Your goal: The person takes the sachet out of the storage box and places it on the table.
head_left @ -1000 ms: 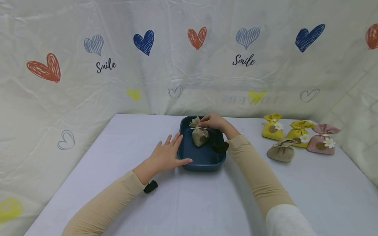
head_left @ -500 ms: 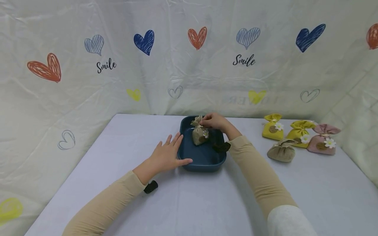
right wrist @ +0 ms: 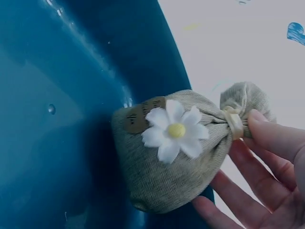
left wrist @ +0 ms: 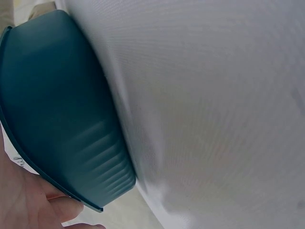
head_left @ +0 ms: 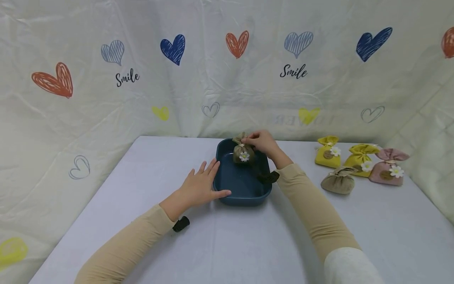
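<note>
A small grey-beige cloth pouch (head_left: pixel 242 155) with a tied neck is at the far end of a blue rectangular basin (head_left: pixel 241 200). My right hand (head_left: pixel 263 142) pinches the pouch by its gathered neck. In the right wrist view the pouch (right wrist: pixel 167 183) shows a white flower and a brown label, close against the basin's wall. My left hand (head_left: pixel 199 186) rests along the basin's left rim with fingers spread. From the left wrist, the basin's outer side (left wrist: pixel 62 105) stands on the white cloth, with my fingertips (left wrist: pixel 66 208) at its rim.
To the right on the table stand two yellow pouches (head_left: pixel 327 156) and a pink pouch (head_left: pixel 386 173). Another grey-beige pouch (head_left: pixel 338 184) lies in front of them. A patterned white curtain (head_left: pixel 198 79) hangs behind the table's back edge.
My right hand has carried the pouch toward the far end of the basin, slightly right, and turned it so its flower faces forward. The left hand has stayed in place.
</note>
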A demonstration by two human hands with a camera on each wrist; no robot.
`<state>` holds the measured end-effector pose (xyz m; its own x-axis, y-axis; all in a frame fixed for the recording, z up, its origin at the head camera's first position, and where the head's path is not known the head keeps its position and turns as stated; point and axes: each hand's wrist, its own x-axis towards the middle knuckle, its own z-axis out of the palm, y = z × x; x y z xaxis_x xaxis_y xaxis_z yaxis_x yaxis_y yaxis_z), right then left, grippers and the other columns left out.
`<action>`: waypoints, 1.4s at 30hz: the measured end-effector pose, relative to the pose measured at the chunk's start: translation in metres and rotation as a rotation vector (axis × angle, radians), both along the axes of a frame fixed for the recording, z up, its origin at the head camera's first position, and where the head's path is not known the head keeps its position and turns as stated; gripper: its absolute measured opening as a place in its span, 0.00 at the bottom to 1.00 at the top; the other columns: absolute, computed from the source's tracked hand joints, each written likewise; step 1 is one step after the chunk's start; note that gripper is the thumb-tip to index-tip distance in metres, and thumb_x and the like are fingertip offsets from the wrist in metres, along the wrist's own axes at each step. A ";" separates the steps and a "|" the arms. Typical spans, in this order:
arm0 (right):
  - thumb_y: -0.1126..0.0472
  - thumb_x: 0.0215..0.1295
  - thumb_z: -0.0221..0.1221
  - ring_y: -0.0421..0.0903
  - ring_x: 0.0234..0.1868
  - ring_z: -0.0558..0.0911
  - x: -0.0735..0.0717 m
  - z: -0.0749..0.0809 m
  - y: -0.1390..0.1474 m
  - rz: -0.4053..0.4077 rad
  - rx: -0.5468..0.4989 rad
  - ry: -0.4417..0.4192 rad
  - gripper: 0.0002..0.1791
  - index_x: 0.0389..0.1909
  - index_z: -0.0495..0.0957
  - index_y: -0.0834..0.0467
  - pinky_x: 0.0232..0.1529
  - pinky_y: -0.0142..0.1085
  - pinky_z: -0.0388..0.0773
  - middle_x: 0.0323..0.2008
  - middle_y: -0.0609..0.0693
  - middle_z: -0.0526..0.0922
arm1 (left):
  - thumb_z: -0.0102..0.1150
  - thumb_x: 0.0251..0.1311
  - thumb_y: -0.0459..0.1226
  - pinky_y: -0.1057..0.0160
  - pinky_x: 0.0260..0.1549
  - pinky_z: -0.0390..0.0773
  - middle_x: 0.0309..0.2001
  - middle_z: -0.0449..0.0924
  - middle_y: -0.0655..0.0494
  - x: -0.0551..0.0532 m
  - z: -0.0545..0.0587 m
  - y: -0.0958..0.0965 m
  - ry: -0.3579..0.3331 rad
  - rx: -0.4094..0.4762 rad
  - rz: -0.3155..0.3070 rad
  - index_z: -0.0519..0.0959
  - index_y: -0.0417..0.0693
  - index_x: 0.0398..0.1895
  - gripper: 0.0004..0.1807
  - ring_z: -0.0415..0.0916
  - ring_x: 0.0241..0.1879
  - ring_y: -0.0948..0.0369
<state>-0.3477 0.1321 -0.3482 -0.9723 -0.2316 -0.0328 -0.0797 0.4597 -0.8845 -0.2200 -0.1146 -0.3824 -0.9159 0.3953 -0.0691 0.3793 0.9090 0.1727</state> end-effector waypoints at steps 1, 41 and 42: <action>0.56 0.74 0.63 0.57 0.51 0.80 0.001 0.001 0.000 -0.010 -0.024 0.004 0.16 0.46 0.82 0.67 0.59 0.54 0.77 0.49 0.59 0.81 | 0.49 0.61 0.75 0.33 0.71 0.50 0.83 0.39 0.51 0.000 0.000 0.000 -0.003 0.000 0.002 0.44 0.48 0.84 0.61 0.41 0.80 0.44; 0.55 0.76 0.61 0.51 0.50 0.84 0.038 0.033 0.024 -0.045 -0.218 0.075 0.14 0.41 0.75 0.65 0.55 0.50 0.81 0.46 0.54 0.81 | 0.51 0.62 0.73 0.33 0.71 0.50 0.83 0.39 0.50 0.000 0.002 0.000 -0.002 0.012 -0.009 0.45 0.47 0.84 0.60 0.41 0.80 0.43; 0.56 0.76 0.61 0.49 0.49 0.85 0.039 0.033 0.025 -0.043 -0.215 0.077 0.14 0.41 0.76 0.64 0.54 0.49 0.81 0.46 0.53 0.81 | 0.51 0.62 0.73 0.33 0.71 0.50 0.83 0.40 0.50 0.000 0.001 0.000 -0.003 0.014 -0.009 0.45 0.47 0.84 0.60 0.41 0.80 0.43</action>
<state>-0.3084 0.1575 -0.3150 -0.9791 -0.1834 0.0879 -0.1355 0.2662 -0.9544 -0.2203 -0.1147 -0.3810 -0.9123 0.4041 -0.0665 0.3866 0.9033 0.1862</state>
